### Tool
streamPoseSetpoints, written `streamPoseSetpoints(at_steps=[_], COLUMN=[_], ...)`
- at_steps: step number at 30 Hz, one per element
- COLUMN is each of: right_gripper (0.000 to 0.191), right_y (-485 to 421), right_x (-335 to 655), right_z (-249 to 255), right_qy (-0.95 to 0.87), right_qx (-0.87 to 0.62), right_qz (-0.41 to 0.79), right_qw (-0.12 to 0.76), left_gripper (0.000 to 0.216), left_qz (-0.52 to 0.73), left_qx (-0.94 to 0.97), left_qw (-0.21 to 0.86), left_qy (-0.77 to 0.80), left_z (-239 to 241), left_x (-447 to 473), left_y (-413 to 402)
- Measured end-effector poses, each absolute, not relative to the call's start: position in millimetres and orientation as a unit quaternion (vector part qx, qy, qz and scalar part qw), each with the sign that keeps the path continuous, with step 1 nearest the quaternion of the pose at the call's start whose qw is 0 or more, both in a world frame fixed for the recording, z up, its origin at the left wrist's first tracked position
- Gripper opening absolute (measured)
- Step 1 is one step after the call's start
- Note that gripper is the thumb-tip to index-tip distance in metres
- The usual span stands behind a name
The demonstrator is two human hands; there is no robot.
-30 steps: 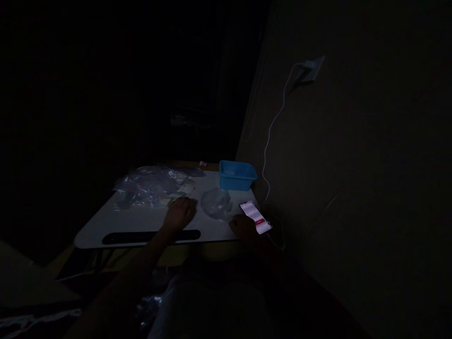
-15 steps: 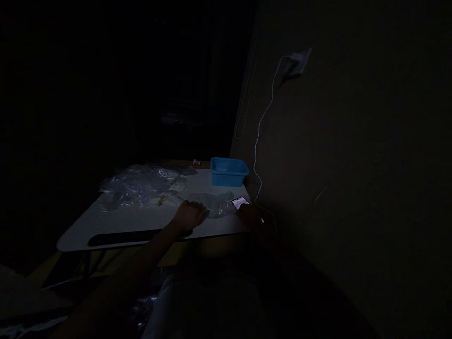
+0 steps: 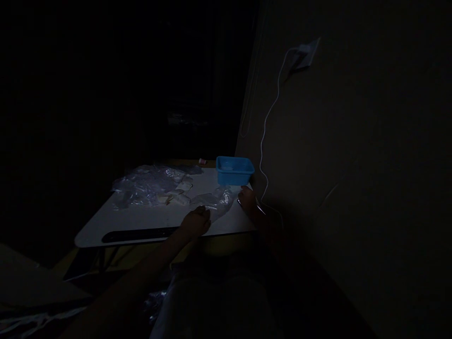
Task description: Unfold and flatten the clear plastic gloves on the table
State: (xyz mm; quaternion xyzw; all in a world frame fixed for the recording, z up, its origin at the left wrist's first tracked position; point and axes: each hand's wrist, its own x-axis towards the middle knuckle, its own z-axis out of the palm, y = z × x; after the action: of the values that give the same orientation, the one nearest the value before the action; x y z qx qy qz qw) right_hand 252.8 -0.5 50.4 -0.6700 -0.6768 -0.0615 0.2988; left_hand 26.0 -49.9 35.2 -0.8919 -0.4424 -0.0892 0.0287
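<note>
Although light is poor, the left hand (image 3: 198, 221) appears closed on the near edge of a clear plastic bag (image 3: 217, 200) at the near right of the desk (image 3: 141, 219). The right hand (image 3: 249, 200) lies just right of the bag, near the blue tub (image 3: 235, 170); I cannot tell its grip.

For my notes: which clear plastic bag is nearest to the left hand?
The lone crumpled bag near the blue tub; the left hand touches its near edge. The other bags lie piled farther left.

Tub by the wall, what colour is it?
The tub is blue, seen best in the head view.
</note>
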Motion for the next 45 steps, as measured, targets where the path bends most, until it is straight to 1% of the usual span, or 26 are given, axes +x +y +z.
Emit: streamPoseSetpoints(at_steps=[3,6,7,9,11,13,15,19,22,25,27,29,31,34,36,41,43,45], right_gripper=[0.041,0.036,0.033,0.029,0.029,0.029,0.029,0.034,0.033,0.027,0.027,0.030,0.034,0.039,0.041,0.041,0.041,0.041], right_y=[-13,-30,-37,-49,-60,-68,-72,-69,-65,-65,-66,-67,-68,-67,-67,-66,-65,-65], right_x=[246,237,233,226,219,213,208,207,210,210,207,203,199,196,198,202,203,203], right_z=[50,48,46,40,31,22,16,19,30,39,38,33,24,12,7,3,2,0], right_qy=[-0.670,-0.695,-0.714,-0.759,-0.806,-0.832,-0.837,-0.798,-0.761,-0.762,-0.791,-0.821,-0.837,-0.845,-0.852,-0.854,-0.853,-0.854], right_qx=[-0.676,-0.655,-0.642,-0.607,-0.559,-0.531,-0.527,-0.588,-0.636,-0.634,-0.595,-0.554,-0.531,-0.519,-0.506,-0.496,-0.494,-0.491], right_qz=[-0.050,-0.034,-0.027,-0.014,0.000,0.001,-0.018,-0.073,-0.093,-0.109,-0.103,-0.085,-0.069,-0.067,-0.073,-0.079,-0.085,-0.091], right_qw=[0.304,0.295,0.280,0.236,0.197,0.162,0.144,0.109,0.082,0.083,0.096,0.108,0.111,0.109,0.113,0.139,0.144,0.145], left_gripper=[0.038,0.045,0.044,0.034,0.028,0.027,0.032,0.038,0.047,0.051,0.047,0.037,0.030,0.033,0.038,0.050,0.052,0.050], left_qz=[-0.080,-0.111,-0.124,-0.144,-0.151,-0.160,-0.161,-0.131,-0.107,-0.102,-0.113,-0.119,-0.121,-0.139,-0.132,-0.085,-0.088,-0.091], left_qx=[-0.878,-0.873,-0.872,-0.883,-0.896,-0.898,-0.894,-0.858,-0.812,-0.790,-0.796,-0.835,-0.887,-0.916,-0.907,-0.848,-0.821,-0.808], left_qw=[0.028,-0.034,-0.044,-0.045,-0.049,-0.036,-0.015,0.048,0.098,0.115,0.110,0.088,0.044,-0.015,-0.014,0.067,0.087,0.085], left_qy=[-0.472,-0.473,-0.471,-0.445,-0.415,-0.407,-0.418,-0.494,-0.566,-0.593,-0.585,-0.530,-0.444,-0.375,-0.399,-0.519,-0.557,-0.576], left_z=[47,52,50,43,31,20,13,17,28,39,43,44,42,33,27,20,23,29], left_x=[43,50,50,47,44,42,42,43,43,41,40,42,46,51,51,34,25,18], left_y=[-66,-65,-61,-52,-46,-46,-51,-67,-76,-79,-79,-76,-74,-72,-71,-64,-60,-56])
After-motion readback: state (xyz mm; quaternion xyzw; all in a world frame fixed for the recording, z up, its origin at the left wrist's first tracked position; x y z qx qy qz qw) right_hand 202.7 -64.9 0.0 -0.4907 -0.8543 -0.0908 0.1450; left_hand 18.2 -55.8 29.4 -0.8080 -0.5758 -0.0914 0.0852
